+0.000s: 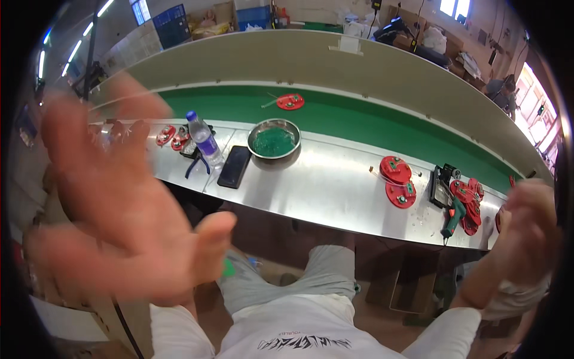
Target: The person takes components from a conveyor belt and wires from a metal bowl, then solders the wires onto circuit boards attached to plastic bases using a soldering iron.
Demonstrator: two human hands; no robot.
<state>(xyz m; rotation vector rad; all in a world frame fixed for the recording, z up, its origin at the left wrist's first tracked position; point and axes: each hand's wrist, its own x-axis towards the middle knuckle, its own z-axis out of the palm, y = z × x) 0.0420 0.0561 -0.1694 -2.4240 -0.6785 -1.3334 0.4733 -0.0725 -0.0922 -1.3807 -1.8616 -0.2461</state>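
Observation:
My left hand (pixel 137 221) is raised close to the camera, its fingers spread apart and blurred, with nothing in it. On the far right, my right hand (pixel 529 221) is also lifted; motion smears its fingers, so their pose is unclear. Between them, on the metal bench top (pixel 323 185), lie two round red plastic parts with small green boards, the upper one (pixel 395 170) overlapping the lower one (pixel 400 194). Nearer my right hand are a green-and-black glue gun (pixel 455 216) and a pile of similar red parts (pixel 471 206).
A steel bowl (pixel 291 157) with green contents stands beside a black phone (pixel 234 167), a water bottle (pixel 205 143) and dark-handled pliers (pixel 198 166). Another red part (pixel 290 102) lies on the green belt (pixel 335 115), before a long low partition (pixel 269 57). A person (pixel 502 93) is at the far right.

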